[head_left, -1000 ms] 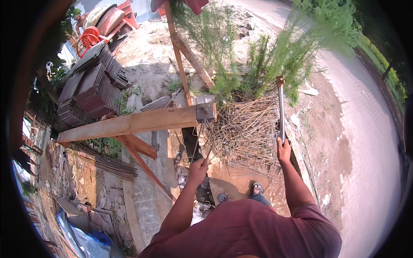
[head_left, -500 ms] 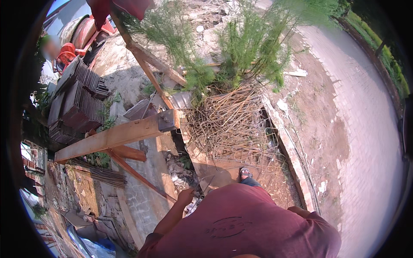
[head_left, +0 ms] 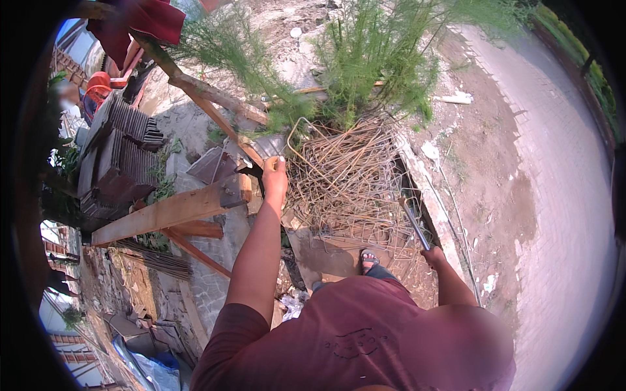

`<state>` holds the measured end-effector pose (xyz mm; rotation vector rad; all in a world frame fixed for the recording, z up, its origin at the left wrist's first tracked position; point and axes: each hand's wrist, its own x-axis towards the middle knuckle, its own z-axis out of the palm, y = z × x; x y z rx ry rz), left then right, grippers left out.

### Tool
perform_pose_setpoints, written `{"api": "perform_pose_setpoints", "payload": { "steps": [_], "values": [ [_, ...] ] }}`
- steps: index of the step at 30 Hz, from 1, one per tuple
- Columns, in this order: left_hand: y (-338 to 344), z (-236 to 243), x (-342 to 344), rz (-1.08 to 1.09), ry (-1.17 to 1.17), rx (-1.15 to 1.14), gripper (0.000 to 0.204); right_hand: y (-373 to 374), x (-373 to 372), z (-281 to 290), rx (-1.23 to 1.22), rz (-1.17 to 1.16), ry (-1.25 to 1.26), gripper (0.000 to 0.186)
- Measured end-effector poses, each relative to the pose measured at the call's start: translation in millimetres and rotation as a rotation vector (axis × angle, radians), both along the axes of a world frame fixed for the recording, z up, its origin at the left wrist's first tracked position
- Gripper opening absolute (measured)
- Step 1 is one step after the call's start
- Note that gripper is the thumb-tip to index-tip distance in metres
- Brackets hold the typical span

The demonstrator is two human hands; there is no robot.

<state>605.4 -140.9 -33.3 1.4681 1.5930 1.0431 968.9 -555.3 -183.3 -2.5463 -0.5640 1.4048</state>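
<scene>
My left hand [head_left: 275, 179] is stretched forward at the left edge of a pile of bent steel rod loops [head_left: 349, 182]. Its fingers are curled closed; what they hold, if anything, cannot be made out. Just past it, a larger bent rod loop [head_left: 300, 124] stands up over the pile's far left corner. My right hand [head_left: 432, 257] grips the lower end of a straight, silvery metal bar tool [head_left: 415, 225]. The tool points forward and left, its brownish tip over the pile's right side.
A wooden beam [head_left: 160, 212] juts in from the left beside my left arm. Stacked ridged tiles [head_left: 117, 163] stand beyond it. Feathery green plants [head_left: 365, 65] grow behind the pile. A low concrete edge [head_left: 424, 176] runs along its right, with a paved path [head_left: 554, 195] farther out.
My left hand has moved from beside my body forward to the pile's edge. My right hand has come into view with the bar tool. A raised rod loop now shows at the far left.
</scene>
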Motion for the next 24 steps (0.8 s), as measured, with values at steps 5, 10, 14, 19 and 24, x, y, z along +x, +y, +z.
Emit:
{"api": "perform_pose_setpoints", "payload": {
  "steps": [5, 10, 14, 19, 24],
  "values": [
    [-61.1, -61.2, -68.0, -0.044, 0.069, -0.03, 0.033, 24.7, 19.8, -36.3, -0.062, 0.098, -0.086, 0.032],
    [-271.3, -115.2, -199.4, -0.178, 0.508, -0.753, 0.053, 32.9, 8.6, -100.4, -0.435, 0.519, -0.137, 0.038],
    [-460.2, -145.5, -311.7, -0.024, 0.725, -1.133, 0.046, 49.3, -19.7, -181.7, -0.692, 1.303, -0.184, 0.04],
    [-575.5, -152.3, -356.2, 0.747, 0.004, -1.39, 0.04, 164.4, -155.2, -43.2, -0.219, 1.401, -0.045, 0.051],
    [-515.5, -163.4, -333.2, 0.704, -0.17, -1.256, 0.038, 265.7, -347.5, 107.4, 0.113, 1.586, 0.045, 0.049]
  ]
}}
